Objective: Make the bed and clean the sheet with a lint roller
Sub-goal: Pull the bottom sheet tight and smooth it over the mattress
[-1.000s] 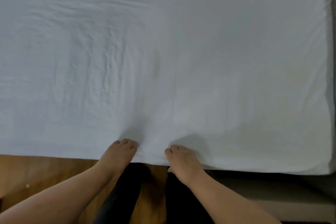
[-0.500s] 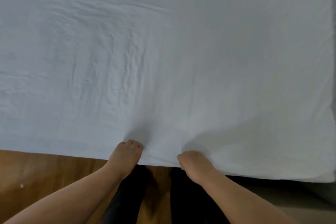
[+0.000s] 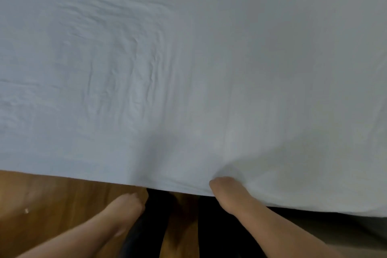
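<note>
The right hand grips the near edge of the white sheet, fingers curled into the cloth so that a small ridge rises just beyond the knuckles; the left hand hangs below the hem over the wooden floor, touching nothing, its fingers loosely bent and blurred. The sheet itself lies spread across the whole bed, reaching past the near side, and a patch of creases remains left of the middle — so the spreading looks largely done, while the smoothing or tucking of this edge seems unfinished, and no lint roller is in sight, which suggests that cleaning is yet to come. Half a second ago both hands held the hem side by side; since then the left has let go and dropped away.
</note>
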Motion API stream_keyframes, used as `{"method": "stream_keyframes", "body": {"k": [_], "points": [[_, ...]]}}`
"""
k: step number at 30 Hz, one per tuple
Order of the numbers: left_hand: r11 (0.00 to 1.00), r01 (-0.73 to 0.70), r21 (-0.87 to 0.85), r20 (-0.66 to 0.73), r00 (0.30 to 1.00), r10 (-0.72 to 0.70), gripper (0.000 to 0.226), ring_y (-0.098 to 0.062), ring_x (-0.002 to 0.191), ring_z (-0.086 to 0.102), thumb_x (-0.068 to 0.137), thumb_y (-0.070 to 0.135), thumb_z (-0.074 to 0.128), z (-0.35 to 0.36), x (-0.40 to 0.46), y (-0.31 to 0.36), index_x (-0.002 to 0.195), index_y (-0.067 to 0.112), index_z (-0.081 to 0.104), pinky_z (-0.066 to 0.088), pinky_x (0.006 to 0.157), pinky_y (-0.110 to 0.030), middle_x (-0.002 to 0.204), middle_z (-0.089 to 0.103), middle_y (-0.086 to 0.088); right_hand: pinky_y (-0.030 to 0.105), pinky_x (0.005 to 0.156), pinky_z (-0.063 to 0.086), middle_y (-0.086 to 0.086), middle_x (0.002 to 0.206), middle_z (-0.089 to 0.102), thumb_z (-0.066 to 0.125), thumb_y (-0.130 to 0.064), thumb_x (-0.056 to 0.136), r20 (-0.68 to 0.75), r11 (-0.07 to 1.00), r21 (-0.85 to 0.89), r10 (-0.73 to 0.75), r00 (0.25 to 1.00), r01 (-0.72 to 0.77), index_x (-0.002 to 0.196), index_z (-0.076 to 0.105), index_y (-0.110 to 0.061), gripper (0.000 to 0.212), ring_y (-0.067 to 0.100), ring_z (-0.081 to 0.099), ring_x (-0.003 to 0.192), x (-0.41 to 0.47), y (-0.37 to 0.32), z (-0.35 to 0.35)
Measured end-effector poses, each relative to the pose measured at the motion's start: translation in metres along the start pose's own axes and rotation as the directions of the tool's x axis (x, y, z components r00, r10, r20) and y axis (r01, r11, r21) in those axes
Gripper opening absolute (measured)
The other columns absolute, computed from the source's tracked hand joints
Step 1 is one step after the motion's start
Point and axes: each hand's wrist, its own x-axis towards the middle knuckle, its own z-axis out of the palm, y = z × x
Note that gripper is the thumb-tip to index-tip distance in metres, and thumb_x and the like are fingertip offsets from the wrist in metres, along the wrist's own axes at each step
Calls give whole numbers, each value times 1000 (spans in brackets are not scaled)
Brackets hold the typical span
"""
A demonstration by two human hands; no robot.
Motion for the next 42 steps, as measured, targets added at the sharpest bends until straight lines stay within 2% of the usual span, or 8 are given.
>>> {"method": "stream_keyframes", "body": {"k": [3,7,10,12,15,30,34,42], "points": [[990,-2,-143,-293,955,-40,10,-9,63,60,78,26,54,19,-22,-10,85,34,53,50,55,-22,74,58,14,36,93,47,12,85,53,47,5,94,99,998,-19,69,993,-67,91,55,-9,16,29,61,107,13,-4,-6],[979,101,-177,-513,839,-180,23,-17,80,63,81,34,73,-16,-8,-36,100,22,68,55,68,-31,94,65,6,32,90,47,4,80,51,46,4,94,58,987,0,159,986,-159,90,59,-7,18,21,60,97,19,-21,1],[964,208,-169,-460,848,-263,45,-24,112,58,85,31,73,-38,9,-58,126,18,62,48,92,-36,124,60,0,29,72,43,0,85,52,59,-14,92,-153,989,122,98,983,-80,89,52,-12,8,18,55,85,21,-41,2],[975,203,-93,-424,878,-224,37,-19,121,49,97,23,52,-36,16,-64,134,21,52,40,96,-28,132,53,5,29,63,37,3,92,60,73,-28,83,-269,995,103,25,963,3,104,57,-13,30,21,58,81,27,-56,2],[989,141,-52,-454,878,-149,34,-19,116,52,95,10,49,-31,16,-70,127,18,58,40,95,-27,126,59,2,29,62,36,3,90,61,65,-7,84,-333,999,36,6,943,7,100,58,-13,18,20,58,79,36,-74,-7],[1000,22,21,-386,922,-12,35,-21,113,56,88,6,51,-10,-6,-93,120,14,63,46,96,-33,121,62,0,28,72,32,9,105,58,43,5,91,-185,1000,3,-24,982,25,92,56,-10,20,18,50,93,31,-80,-19],[990,132,-56,-366,920,-143,46,-21,109,60,81,10,66,-17,-19,-108,127,16,60,50,89,-33,125,62,-1,30,81,38,13,106,58,43,7,91,-73,999,-13,34,997,-35,78,45,-16,26,25,55,101,43,-91,-34],[997,73,29,-327,943,-60,43,-18,123,47,92,0,47,-31,-9,-127,131,15,54,39,104,-29,136,52,2,32,75,42,7,106,62,58,-15,91,-224,999,15,44,974,-42,107,59,-11,16,23,57,95,67,-124,-33]]}}
